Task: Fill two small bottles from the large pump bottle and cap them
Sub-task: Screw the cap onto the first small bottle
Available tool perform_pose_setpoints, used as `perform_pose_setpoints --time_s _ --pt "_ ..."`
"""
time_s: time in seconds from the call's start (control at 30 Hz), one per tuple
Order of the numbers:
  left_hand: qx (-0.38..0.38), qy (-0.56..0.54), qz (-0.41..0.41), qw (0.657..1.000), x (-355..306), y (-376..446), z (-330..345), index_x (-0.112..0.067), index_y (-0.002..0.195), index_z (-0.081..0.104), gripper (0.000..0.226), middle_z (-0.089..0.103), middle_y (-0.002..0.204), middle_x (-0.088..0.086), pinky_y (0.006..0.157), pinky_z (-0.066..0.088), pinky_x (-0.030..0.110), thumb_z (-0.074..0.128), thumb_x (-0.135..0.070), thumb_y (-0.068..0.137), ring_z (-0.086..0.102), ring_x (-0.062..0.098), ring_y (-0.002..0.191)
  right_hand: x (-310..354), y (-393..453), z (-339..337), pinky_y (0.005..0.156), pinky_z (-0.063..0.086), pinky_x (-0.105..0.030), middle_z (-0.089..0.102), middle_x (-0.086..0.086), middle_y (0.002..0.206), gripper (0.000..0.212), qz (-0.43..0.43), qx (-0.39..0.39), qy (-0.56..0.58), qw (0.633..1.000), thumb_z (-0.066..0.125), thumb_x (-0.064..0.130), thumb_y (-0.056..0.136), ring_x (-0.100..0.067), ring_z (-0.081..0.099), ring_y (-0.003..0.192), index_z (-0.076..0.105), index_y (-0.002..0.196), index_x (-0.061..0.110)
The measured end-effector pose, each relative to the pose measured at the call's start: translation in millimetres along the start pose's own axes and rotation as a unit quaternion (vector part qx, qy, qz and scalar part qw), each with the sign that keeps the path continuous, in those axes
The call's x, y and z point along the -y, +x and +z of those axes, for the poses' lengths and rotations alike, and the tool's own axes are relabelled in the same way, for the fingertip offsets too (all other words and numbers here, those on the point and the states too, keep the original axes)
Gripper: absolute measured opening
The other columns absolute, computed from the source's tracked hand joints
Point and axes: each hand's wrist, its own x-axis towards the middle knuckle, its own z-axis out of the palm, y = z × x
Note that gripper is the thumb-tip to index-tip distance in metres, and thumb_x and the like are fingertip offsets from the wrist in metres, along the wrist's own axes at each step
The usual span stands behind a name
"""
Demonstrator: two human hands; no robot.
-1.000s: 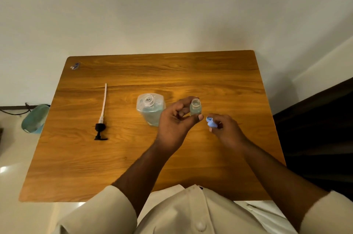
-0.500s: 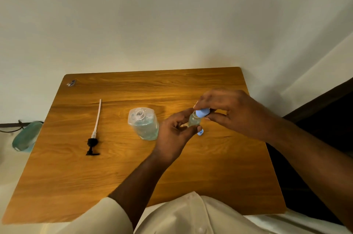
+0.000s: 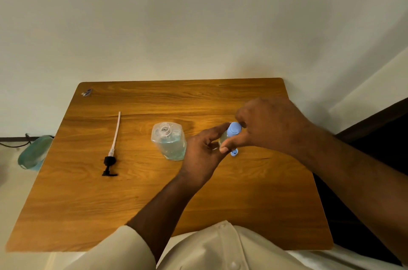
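Blue cap (image 3: pixel 234 129) atop small clear bottle (image 3: pixel 223 138), pale liquid inside.

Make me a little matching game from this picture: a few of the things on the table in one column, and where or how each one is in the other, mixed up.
Things:
1. pump head
2. large bottle
3. blue cap
4. small blue lid

States:
A. stands open, with no top on its neck
B. lies flat on the table, tube pointing away
C. sits loose on the wood under the hands
D. pinched by the right hand on the small bottle that the left hand holds

Pairs: 1-B, 2-A, 3-D, 4-C
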Motion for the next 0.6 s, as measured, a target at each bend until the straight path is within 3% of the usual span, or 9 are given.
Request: perform_pose_setpoints --time_s 0.07,0.13,0.2,0.23,0.27,0.33,0.4,0.5,0.6 --pt "-0.004 -0.027 -0.015 1.0 -1 2 -1 -0.015 0.123 0.066 0.043 0.072 0.116 -0.003 0.082 0.058 0.051 0.074 -0.008 0.082 0.068 0.014 0.106 -6 -2 -6 0.063 0.041 -0.022 0.063 0.004 0.108 0.065 0.004 -0.003 0.043 0.999 0.052 0.076 0.069 -0.012 0.055 0.087 0.06 0.111 0.028" --pt "-0.004 -0.04 -0.028 0.999 -1 4 -1 -0.018 0.121 0.067 0.044 0.071 0.118 -0.006 0.085 0.056 0.056 0.075 -0.006 0.08 0.067 0.014 0.111 -12 -3 -14 0.071 0.043 -0.022 0.056 0.009 0.124 0.06 -0.054 0.018 0.158 0.986 0.067 0.054 0.076 -0.006 0.052 0.091 0.051 0.13 0.034" --pt "-0.002 -0.044 -0.032 0.999 -1 5 -1 -0.018 0.119 0.068 0.044 0.072 0.115 -0.007 0.085 0.055 0.057 0.076 -0.003 0.078 0.067 0.013 0.11 -14 0 -17 0.07 0.046 -0.021 0.059 0.008 0.117 0.047 -0.11 0.037 0.206 0.972 0.069 0.028 0.084 -0.004 0.054 0.085 0.055 0.128 0.031" --pt "-0.004 -0.039 -0.033 0.999 -1 5 0 -0.018 0.118 0.068 0.044 0.073 0.113 -0.008 0.084 0.055 0.057 0.077 -0.003 0.078 0.068 0.014 0.108 -11 1 -17 0.069 0.047 -0.022 0.062 0.006 0.11 0.035 -0.113 0.035 0.181 0.976 0.065 0.026 0.087 -0.005 0.055 0.083 0.06 0.122 0.029" --pt "-0.008 -0.034 -0.033 0.999 0 5 0 -0.017 0.118 0.069 0.044 0.073 0.112 -0.008 0.083 0.055 0.056 0.077 -0.003 0.077 0.068 0.014 0.106 -8 2 -16 0.066 0.046 -0.022 0.063 0.005 0.101 0.023 -0.109 0.015 0.12 0.987 0.059 0.032 0.091 -0.007 0.055 0.08 0.064 0.112 0.026" --pt "-0.019 -0.031 -0.036 0.999 1 5 0 -0.015 0.118 0.069 0.044 0.073 0.111 -0.008 0.083 0.056 0.054 0.078 -0.003 0.076 0.068 0.012 0.105 -5 6 -12 0.054 0.039 -0.021 0.058 0.003 0.081 0.033 -0.081 -0.037 0.001 0.996 0.041 0.049 0.095 -0.011 0.053 0.07 0.06 0.089 0.022" --pt "-0.021 -0.033 -0.038 0.999 -2 5 -2 -0.018 0.119 0.068 0.047 0.072 0.112 -0.01 0.086 0.057 0.05 0.078 -0.001 0.076 0.068 0.008 0.107 -9 9 -11 0.051 0.034 -0.022 0.056 0.003 0.074 0.039 -0.06 -0.069 0.005 0.996 0.037 0.054 0.094 -0.013 0.052 0.066 0.054 0.08 0.022" --pt "-0.011 -0.053 -0.033 0.998 -6 6 -4 -0.03 0.114 0.068 0.049 0.073 0.111 -0.009 0.086 0.057 0.05 0.076 0.002 0.077 0.068 0.011 0.108 -16 7 -16 0.068 0.05 -0.027 0.065 0.009 0.101 0.025 -0.108 -0.017 0.171 0.979 0.06 0.041 0.087 -0.009 0.059 0.085 0.065 0.108 0.029" --pt "-0.012 -0.045 -0.027 0.999 -4 6 -3 -0.024 0.112 0.071 0.042 0.075 0.109 -0.007 0.081 0.057 0.052 0.076 -0.002 0.077 0.07 0.021 0.1 -11 9 -11 0.068 0.046 -0.022 0.061 0.01 0.105 0.028 -0.133 0.019 0.077 0.988 0.059 0.04 0.088 -0.008 0.056 0.092 0.062 0.114 0.03"
